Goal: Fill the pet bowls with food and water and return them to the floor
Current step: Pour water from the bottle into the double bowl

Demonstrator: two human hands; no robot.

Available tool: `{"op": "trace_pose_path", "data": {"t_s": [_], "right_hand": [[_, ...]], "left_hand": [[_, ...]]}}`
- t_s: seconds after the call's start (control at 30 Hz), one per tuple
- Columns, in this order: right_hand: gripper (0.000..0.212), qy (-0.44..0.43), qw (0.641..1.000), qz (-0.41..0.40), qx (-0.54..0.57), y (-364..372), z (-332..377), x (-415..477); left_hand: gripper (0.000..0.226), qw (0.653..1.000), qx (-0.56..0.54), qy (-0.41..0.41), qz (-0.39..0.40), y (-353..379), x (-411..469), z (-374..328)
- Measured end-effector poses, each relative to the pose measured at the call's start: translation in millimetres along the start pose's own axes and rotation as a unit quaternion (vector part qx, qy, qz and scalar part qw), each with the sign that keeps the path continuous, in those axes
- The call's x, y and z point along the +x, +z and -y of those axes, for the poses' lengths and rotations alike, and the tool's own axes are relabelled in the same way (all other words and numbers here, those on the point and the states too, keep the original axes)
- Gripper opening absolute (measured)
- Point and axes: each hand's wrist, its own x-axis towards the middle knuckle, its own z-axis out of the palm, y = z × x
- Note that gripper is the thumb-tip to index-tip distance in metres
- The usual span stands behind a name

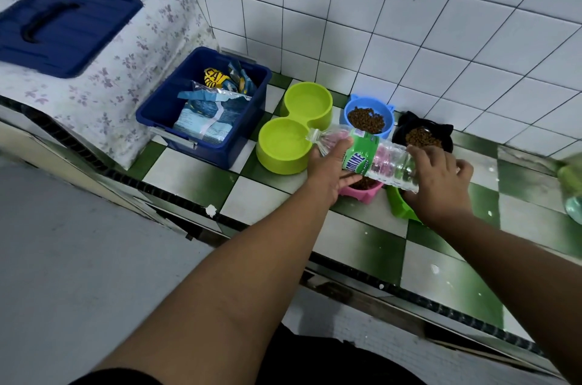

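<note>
A clear water bottle (368, 155) with a green label lies tilted sideways, its mouth over the near well of a lime double bowl (285, 161). My left hand (330, 169) grips it near the neck and my right hand (439, 178) holds its base. A blue bowl (352, 107) and a black bowl (401, 129) behind the bottle hold brown kibble. A pink bowl (367, 192) with kibble and a green bowl (398, 206) sit partly hidden under my hands.
All bowls stand on a green-and-white checkered counter (277, 205) against a white tiled wall. A blue bin (176, 110) with pet food bags sits left of the bowls. Its lid (59, 25) lies on a floral cloth. The grey floor lies below left.
</note>
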Motion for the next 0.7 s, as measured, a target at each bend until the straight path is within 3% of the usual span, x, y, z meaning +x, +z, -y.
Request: {"op": "trace_pose_path", "data": {"t_s": [0.7], "right_hand": [[0.090, 0.017, 1.000, 0.002, 0.005, -3.7, 2.3, -6.8]], "left_hand": [[0.063, 1.000, 0.009, 0.000, 0.007, -1.0, -7.1, -1.7]]}}
